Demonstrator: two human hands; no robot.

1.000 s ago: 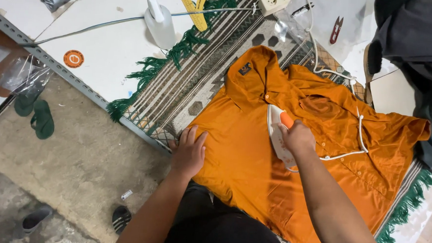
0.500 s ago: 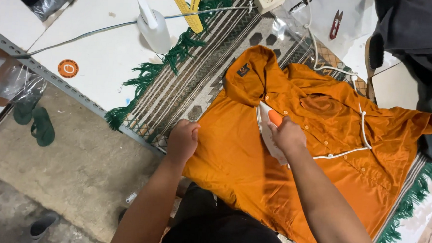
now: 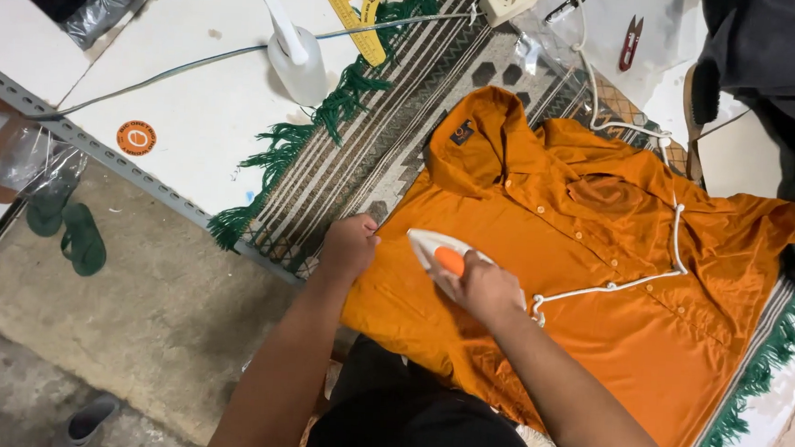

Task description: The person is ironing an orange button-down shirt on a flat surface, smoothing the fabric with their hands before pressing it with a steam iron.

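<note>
1. Head view, looking down: an orange shirt [image 3: 594, 288] lies spread flat, collar pointing up and away, on a striped rug [image 3: 393, 142] with green fringe that covers a white table [image 3: 195, 104].
2. The right hand [image 3: 489, 292] is wrapped around the orange handle of a white iron [image 3: 441, 253], fingers closed on it; the iron sits on the shirt's near-left part, nose pointing towards the shirt's left edge.
3. The left hand [image 3: 349, 245] rests at the shirt's left edge, just beside the iron's nose. Its fingers are curled, knuckles up, and appear to pinch or press the cloth there; which one cannot be told.
4. A white cord [image 3: 648, 277] runs from the iron across the middle of the shirt, up past the chest pocket and off beyond the collar side towards a white power strip [image 3: 511, 1] at the far edge of the rug.
5. Left of the shirt's collar, on the bare table, stands a clear spray bottle [image 3: 296, 50]; a yellow set square [image 3: 359, 8] lies beside it on the rug's fringe.
6. Beyond the shirt's far right, small red-handled snips [image 3: 631, 41] lie on a white surface.
7. Well left of the shirt, below the table edge, a pair of green sandals [image 3: 71, 229] lies on the concrete floor [image 3: 165, 329].
</note>
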